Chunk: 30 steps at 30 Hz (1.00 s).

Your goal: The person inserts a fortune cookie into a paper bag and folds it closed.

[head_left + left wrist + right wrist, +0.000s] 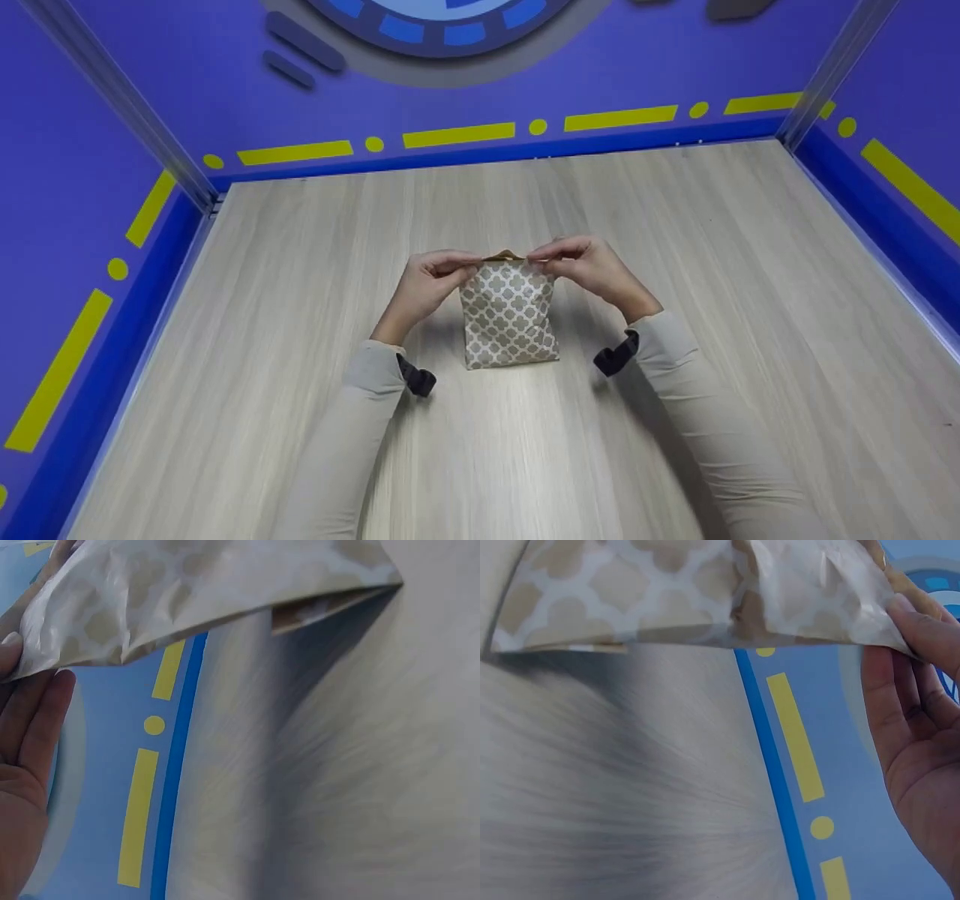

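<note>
A paper bag [510,319] with a beige and white quatrefoil pattern stands in the middle of the table, its top edge parted a little so that brown lining shows. At its upper left corner the left hand [431,283] pinches the rim between thumb and fingers. The right hand [589,268] pinches the opposite upper corner the same way. Close up in the left wrist view, the bag [172,596] has a creased side and a folded bottom edge lifted slightly at one end. In the right wrist view the thumb presses on the bag's [682,596] corner. Whatever is inside the bag stays hidden.
The wood-grain table [262,337] surrounds the bag. Blue panels with yellow dashes [457,135] border its back and sides, with metal posts [832,75] at the corners. Each wrist wears a black camera mount [616,356] over a light sleeve [720,427].
</note>
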Available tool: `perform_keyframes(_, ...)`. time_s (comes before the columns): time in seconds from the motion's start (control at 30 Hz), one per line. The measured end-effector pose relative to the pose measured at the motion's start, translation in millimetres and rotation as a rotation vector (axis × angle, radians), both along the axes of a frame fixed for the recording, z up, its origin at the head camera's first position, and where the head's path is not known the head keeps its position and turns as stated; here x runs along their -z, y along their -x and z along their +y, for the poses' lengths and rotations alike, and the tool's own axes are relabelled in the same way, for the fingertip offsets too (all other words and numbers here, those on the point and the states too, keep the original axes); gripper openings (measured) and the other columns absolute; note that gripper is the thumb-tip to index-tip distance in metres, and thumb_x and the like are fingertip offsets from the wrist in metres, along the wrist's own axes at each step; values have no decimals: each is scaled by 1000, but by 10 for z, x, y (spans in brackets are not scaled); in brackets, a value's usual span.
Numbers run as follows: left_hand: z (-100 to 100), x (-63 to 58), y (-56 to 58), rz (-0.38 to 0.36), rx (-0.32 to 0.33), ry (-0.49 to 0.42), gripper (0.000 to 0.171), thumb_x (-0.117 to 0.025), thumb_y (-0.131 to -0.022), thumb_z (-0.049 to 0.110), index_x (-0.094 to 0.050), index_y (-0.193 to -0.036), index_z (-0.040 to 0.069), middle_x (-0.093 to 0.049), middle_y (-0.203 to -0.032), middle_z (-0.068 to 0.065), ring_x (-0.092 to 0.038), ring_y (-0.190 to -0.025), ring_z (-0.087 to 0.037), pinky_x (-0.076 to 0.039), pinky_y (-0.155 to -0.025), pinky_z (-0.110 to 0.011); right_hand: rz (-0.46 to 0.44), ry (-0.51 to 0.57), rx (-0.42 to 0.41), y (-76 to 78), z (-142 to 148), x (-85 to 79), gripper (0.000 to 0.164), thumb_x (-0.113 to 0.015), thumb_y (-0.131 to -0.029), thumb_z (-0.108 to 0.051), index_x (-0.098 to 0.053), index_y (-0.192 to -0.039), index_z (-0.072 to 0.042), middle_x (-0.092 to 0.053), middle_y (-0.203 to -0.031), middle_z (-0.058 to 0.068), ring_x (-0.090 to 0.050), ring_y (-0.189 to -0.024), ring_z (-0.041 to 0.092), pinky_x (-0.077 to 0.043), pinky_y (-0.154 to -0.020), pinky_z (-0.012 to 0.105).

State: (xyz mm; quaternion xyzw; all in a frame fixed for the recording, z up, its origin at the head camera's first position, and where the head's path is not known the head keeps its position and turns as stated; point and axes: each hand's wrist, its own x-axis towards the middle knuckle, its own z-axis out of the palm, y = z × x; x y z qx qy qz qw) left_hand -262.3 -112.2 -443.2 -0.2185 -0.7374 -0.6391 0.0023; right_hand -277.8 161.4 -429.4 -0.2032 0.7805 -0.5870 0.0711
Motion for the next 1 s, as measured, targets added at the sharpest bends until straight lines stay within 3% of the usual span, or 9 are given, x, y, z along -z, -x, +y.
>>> perform_keyframes(0.27,-77,-47,-2,3,79,112,23,-64,-90,6,-71,-113,3,-69,-113,-15,-68,-92,-14,-54,-79,-23,16,23,-122,32,63,9,17,-66,-89,-5,-74,-103,0,-72,-100,-1,-67,-89,13,-55,-75,23)
perform_keyframes(0.47,-115,-70,4,32,112,144,21,-62,-92,5,-72,-111,6,-70,-113,-13,-68,-95,-15,-55,-81,-27,15,-13,-133,42,84,7,17,-65,-89,-3,-75,-103,-4,-71,-106,8,-67,-93,12,-55,-77,23)
perform_keyframes(0.73,-120,-80,15,24,96,182,21,-60,-91,0,-74,-107,6,-71,-111,-14,-67,-91,-8,-55,-80,-24,20,1,-132,44,95,20,18,-63,-89,0,-76,-100,-5,-71,-106,11,-67,-92,11,-55,-77,23)
perform_keyframes(1.0,-113,-45,10,21,80,125,23,-58,-92,-2,-72,-110,2,-70,-110,-16,-66,-86,-6,-54,-77,-25,31,69,-115,41,85,30,17,-62,-90,1,-74,-102,0,-73,-101,5,-68,-87,9,-56,-75,23)
